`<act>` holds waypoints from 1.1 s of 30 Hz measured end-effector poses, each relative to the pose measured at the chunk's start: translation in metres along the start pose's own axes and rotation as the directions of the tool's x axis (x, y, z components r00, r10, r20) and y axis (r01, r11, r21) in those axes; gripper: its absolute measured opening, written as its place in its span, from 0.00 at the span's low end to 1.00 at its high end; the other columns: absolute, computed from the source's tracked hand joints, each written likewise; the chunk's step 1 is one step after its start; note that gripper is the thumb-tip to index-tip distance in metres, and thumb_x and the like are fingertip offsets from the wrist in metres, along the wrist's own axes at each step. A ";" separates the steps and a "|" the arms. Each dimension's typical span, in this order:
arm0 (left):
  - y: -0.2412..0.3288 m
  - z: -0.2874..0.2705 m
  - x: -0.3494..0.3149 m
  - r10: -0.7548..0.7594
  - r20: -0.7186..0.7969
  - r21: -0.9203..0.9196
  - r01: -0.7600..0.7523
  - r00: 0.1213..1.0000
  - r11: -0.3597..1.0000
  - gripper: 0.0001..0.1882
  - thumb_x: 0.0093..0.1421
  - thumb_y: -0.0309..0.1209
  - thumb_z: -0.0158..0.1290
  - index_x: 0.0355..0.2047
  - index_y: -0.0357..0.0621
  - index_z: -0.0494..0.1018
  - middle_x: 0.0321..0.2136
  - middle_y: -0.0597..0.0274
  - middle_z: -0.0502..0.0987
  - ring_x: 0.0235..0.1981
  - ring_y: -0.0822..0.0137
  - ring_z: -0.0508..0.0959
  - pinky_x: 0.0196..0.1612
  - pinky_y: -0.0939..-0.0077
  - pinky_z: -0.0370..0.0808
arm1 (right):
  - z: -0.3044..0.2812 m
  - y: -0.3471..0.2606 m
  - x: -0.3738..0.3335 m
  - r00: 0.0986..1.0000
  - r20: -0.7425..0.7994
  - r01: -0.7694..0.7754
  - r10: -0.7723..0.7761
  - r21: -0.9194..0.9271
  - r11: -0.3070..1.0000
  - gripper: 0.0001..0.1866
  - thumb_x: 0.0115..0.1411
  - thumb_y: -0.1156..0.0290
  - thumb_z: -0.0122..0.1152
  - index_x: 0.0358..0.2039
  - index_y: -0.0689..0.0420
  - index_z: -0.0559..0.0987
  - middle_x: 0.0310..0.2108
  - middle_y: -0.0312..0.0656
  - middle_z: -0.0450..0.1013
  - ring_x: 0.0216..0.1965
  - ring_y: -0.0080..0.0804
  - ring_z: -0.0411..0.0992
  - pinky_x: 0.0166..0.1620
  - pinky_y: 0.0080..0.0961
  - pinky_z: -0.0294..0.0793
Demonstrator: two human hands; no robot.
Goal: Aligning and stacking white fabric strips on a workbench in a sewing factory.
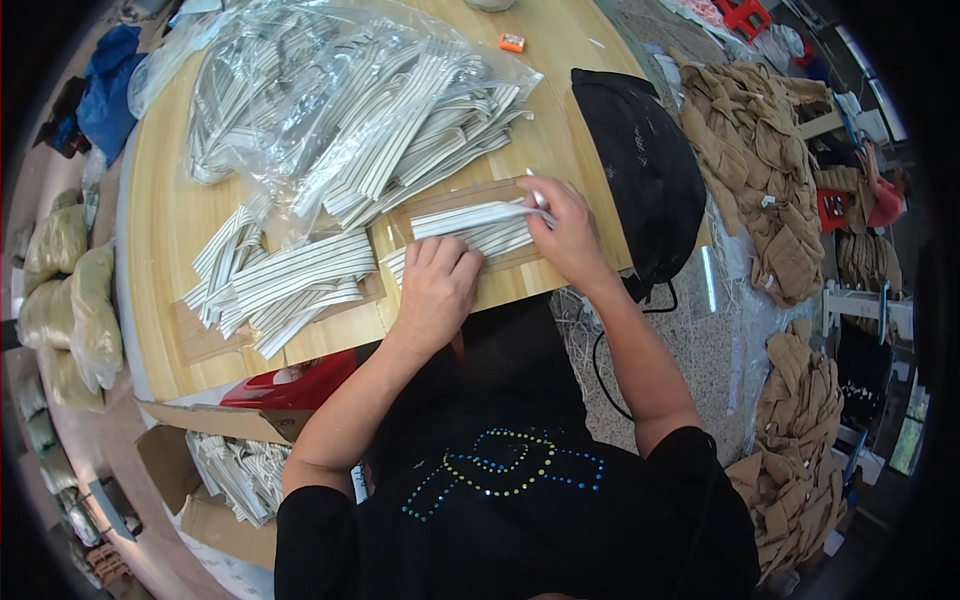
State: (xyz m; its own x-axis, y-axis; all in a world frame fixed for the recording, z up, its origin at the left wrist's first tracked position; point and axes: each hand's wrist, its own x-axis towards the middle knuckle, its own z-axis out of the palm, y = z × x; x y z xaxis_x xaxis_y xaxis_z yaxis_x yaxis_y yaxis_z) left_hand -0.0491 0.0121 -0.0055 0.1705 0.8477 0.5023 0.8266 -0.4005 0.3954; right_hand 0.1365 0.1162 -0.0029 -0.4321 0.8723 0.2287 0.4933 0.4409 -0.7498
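- Left of the table (155, 230), my landmark here, stuffed pale sacks (95, 315) sit on the floor
- Also left of the table, toward its far side, hangs or lies a bundle of blue material (108, 90)
- Below the table's near left edge I have an open cardboard box (162, 462), with more striped strips inside it
- On the table's near left part, a loose pile of striped strips (300, 280) lies crisscrossed
- On the table's far left part, a big clear plastic bag (285, 105) spreads over a heap of the same strips
- At the middle of the table's near edge is my left hand (437, 280), its fingers bent and close together, fingertips down on the striped material; I cannot tell whether they grip it or just press
- Near that same edge of the table, the striped strip (470, 217) lies between my two hands, just beyond my left fingertips and running to my right ones
- Toward the table's right side, my right hand (570, 235) is narrow, thumb and fingers pinching the strip's right end
- At the table's far edge rests a small orange object (512, 43)
- Over the table's right edge lies a black bag (640, 165)
- Right of the table, well apart from it, brown garments (750, 170) are heaped
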 end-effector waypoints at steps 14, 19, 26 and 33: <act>0.022 0.007 0.014 0.021 0.080 0.030 -0.024 0.997 0.999 0.21 0.52 0.31 0.60 0.46 0.40 0.73 0.46 0.58 0.71 0.47 0.59 0.71 0.49 0.62 0.65 | 0.005 -0.011 -0.013 0.966 -0.252 0.041 -0.051 -0.044 0.998 0.20 0.51 0.80 0.64 0.46 0.55 0.76 0.31 0.35 0.73 0.37 0.35 0.71 0.45 0.34 0.67; 0.027 0.010 0.012 0.068 0.195 0.056 -0.081 0.978 0.995 0.25 0.52 0.36 0.60 0.48 0.37 0.72 0.50 0.58 0.70 0.52 0.59 0.68 0.53 0.60 0.63 | 0.007 -0.010 -0.027 0.983 -0.185 -0.012 -0.013 -0.132 0.991 0.21 0.51 0.79 0.66 0.47 0.54 0.76 0.31 0.35 0.72 0.36 0.33 0.70 0.46 0.32 0.65; 0.029 0.011 0.015 0.114 0.267 0.037 -0.129 0.957 0.991 0.27 0.55 0.40 0.58 0.51 0.38 0.71 0.52 0.59 0.69 0.53 0.59 0.67 0.56 0.59 0.62 | 0.004 -0.007 -0.028 0.965 -0.247 -0.108 0.085 -0.079 0.991 0.22 0.50 0.78 0.66 0.47 0.54 0.76 0.32 0.34 0.72 0.37 0.32 0.70 0.46 0.31 0.65; 0.031 0.010 0.017 0.073 0.296 0.048 -0.091 0.952 0.995 0.28 0.57 0.43 0.57 0.53 0.39 0.70 0.55 0.57 0.69 0.53 0.59 0.67 0.57 0.59 0.61 | 0.006 -0.006 -0.025 0.966 -0.235 -0.143 0.112 -0.122 0.982 0.24 0.50 0.79 0.65 0.49 0.53 0.74 0.32 0.32 0.72 0.37 0.30 0.70 0.48 0.32 0.64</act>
State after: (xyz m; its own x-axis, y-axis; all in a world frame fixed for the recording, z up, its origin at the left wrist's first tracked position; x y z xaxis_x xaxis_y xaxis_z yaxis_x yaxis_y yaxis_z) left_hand -0.0152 0.0171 0.0080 0.3815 0.8812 0.2791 0.8325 -0.4588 0.3106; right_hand 0.1397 0.0905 -0.0073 -0.1846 0.9412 0.2829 0.6385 0.3337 -0.6935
